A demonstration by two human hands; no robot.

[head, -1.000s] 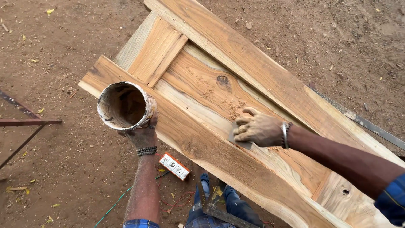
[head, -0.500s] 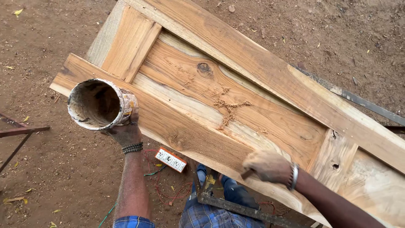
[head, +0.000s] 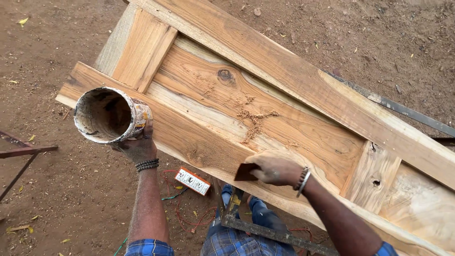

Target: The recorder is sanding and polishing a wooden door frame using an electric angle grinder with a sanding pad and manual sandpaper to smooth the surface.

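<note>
Blue plaid shirt sleeves [head: 149, 247] at both arms, cuffs sitting at about the elbow, forearms bare below. Left hand [head: 137, 147]: dusted with pale powder, a dark ring on one finger, a stack of dark beaded bracelets [head: 148, 165] around the wrist. Right hand [head: 275, 169]: also dusty, a beaded bracelet and a plain silver bangle [head: 302, 180] side by side at the wrist. Toward 6 o'clock, blue jeans [head: 263, 219] with pale stains, and more blue plaid cloth at the waist.
</note>
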